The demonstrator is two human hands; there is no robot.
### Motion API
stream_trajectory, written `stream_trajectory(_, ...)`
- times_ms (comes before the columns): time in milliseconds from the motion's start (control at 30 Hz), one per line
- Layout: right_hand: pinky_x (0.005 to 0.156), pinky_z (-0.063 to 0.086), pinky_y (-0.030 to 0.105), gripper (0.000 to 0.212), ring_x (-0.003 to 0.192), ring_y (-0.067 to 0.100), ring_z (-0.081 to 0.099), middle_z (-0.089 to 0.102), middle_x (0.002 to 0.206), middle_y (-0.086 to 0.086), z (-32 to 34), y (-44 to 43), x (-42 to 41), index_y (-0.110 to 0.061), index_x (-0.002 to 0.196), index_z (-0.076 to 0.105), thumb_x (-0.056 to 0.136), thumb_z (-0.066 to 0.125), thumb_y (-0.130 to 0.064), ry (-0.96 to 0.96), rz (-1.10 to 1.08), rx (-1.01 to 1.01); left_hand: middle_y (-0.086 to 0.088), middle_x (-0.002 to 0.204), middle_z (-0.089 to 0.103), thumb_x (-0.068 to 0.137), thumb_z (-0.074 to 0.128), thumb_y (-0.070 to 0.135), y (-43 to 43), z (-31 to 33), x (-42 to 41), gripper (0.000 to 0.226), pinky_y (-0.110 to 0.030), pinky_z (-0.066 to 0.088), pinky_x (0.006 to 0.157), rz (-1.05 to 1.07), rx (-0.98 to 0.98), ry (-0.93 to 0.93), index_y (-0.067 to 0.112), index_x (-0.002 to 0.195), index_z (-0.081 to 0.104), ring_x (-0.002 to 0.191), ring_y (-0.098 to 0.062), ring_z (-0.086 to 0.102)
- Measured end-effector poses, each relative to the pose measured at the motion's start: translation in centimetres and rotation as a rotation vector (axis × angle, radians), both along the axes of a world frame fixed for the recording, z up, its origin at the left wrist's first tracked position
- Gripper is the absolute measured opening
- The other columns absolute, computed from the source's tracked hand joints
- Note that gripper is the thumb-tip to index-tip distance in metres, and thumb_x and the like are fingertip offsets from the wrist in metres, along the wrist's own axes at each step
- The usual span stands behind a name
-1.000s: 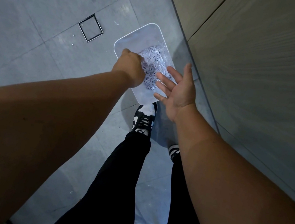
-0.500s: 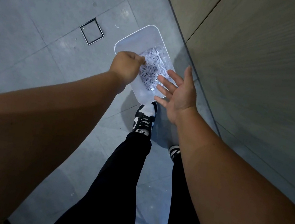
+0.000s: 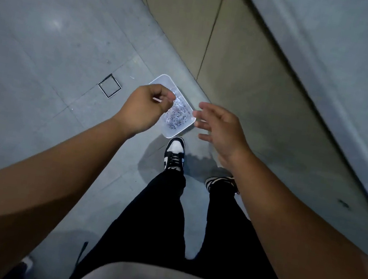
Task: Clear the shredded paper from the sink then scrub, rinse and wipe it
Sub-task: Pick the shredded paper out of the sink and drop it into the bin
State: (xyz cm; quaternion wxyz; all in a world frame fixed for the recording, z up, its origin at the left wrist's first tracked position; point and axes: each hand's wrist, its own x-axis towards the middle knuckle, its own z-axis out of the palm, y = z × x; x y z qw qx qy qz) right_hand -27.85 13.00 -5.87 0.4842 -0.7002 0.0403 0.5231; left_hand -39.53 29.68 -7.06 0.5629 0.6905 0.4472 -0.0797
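A white plastic bin (image 3: 174, 135) stands on the grey tiled floor beside the cabinet base. Inside it lies a heap of shredded paper (image 3: 179, 117). My left hand (image 3: 145, 108) hovers well above the bin's left side, its fingers curled in loosely against the thumb, and I see no paper in it. My right hand (image 3: 222, 128) is to the right of the bin, palm turned inward, fingers spread and holding nothing. The sink is out of view.
Tan cabinet doors (image 3: 217, 47) run diagonally along the right, with a grey countertop edge (image 3: 336, 67) above them. A square floor drain cover (image 3: 109, 85) lies left of the bin. My black-and-white shoes (image 3: 174, 153) stand just behind the bin.
The camera has risen away from the bin and both hands have lifted off it. The left hand has left the paper heap, and the countertop edge has come into view.
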Motion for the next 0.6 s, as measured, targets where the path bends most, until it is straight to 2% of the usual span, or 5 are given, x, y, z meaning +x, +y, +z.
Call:
stream_trajectory(100, 0.079, 0.053, 0.033, 0.015, 0.089, 0.014, 0.067, 0.077, 0.109, 0.004, 7.5, -2.4, 0.2, -0.025, 0.107, 0.071, 0.102, 0.057, -0.021, -0.05, -0.056, 0.09, 0.002, 0.09, 0.072, 0.094, 0.065, 0.01, -1.0, 7.5, 1.5, 0.016, -0.031, 0.051, 0.075, -0.062, 0.018, -0.128, 0.022, 0.096, 0.075, 0.08, -0.017, 0.066)
stream_trajectory(200, 0.085, 0.056, 0.035, 0.017, 0.095, 0.013, 0.071, 0.078, 0.107, -0.001, 13.8, -4.9, 1.0, -0.023, 0.112, 0.071, 0.101, 0.059, -0.018, -0.11, -0.091, 0.168, 0.005, 0.089, 0.073, 0.095, 0.066, 0.008, -2.4, 14.2, 3.7, 0.017, -0.03, 0.052, 0.079, -0.156, 0.064, -0.264, 0.024, 0.094, 0.074, 0.085, -0.023, 0.066)
stream_trajectory(367, 0.092, 0.059, 0.041, 0.018, 0.095, 0.023, 0.072, 0.077, 0.105, 0.005, 21.8, -9.7, 4.9, -0.016, 0.114, 0.071, 0.101, 0.059, -0.011, -0.249, -0.173, 0.3, 0.012, 0.094, 0.072, 0.096, 0.067, 0.01, -5.9, 22.2, 9.5, 0.015, -0.014, 0.048, 0.08, -0.32, 0.239, -0.472, 0.024, 0.096, 0.073, 0.082, 0.001, 0.064)
stream_trajectory(500, 0.085, 0.058, 0.041, 0.023, 0.091, 0.028, 0.07, 0.075, 0.102, 0.012, 25.1, -13.7, 9.1, -0.016, 0.112, 0.072, 0.105, 0.051, -0.012, -0.256, -0.283, 0.383, 0.016, 0.096, 0.071, 0.094, 0.067, 0.012, -9.6, 25.1, 15.3, 0.02, -0.025, 0.054, 0.086, -0.446, 0.347, -0.591, 0.031, 0.096, 0.072, 0.091, -0.005, 0.068)
stream_trajectory(600, 0.08, 0.056, 0.04, 0.025, 0.092, 0.027, 0.07, 0.074, 0.099, 0.012, 26.1, -16.5, 12.4, -0.022, 0.11, 0.073, 0.104, 0.05, -0.017, -0.301, -0.337, 0.393, 0.015, 0.096, 0.071, 0.094, 0.067, 0.015, -12.2, 25.9, 19.7, 0.012, -0.03, 0.055, 0.085, -0.541, 0.434, -0.631, 0.024, 0.097, 0.075, 0.093, -0.008, 0.067)
